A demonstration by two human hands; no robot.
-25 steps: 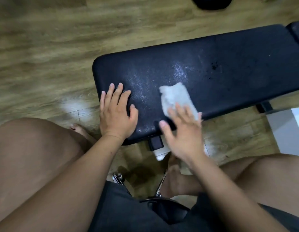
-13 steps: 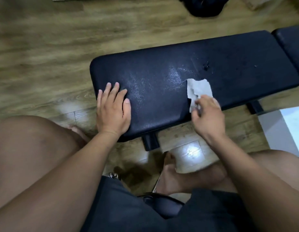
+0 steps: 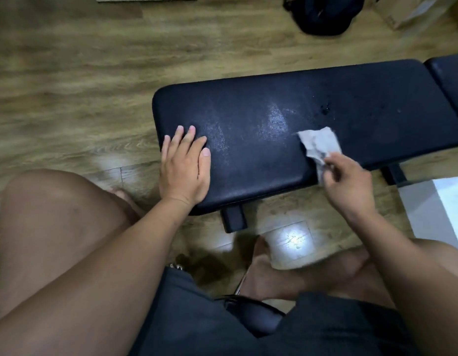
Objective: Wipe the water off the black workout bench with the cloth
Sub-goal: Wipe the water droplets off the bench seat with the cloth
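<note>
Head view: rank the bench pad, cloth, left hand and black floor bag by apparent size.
1. Bench pad
2. left hand and black bag: about alike, the bag cropped and farther away
3. cloth

Item count: 1 black workout bench [image 3: 351,98]; 1 cloth [image 3: 317,142]; 2 hands, namely left hand [image 3: 184,170] and right hand [image 3: 348,183]; 1 black bag [image 3: 325,14]; 1 cardboard box [image 3: 407,9]; 1 white block [image 3: 443,209].

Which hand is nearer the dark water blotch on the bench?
Right. The right hand pinches the cloth just on the near side of the blotch; the left hand rests flat on the bench at its left end.
</note>
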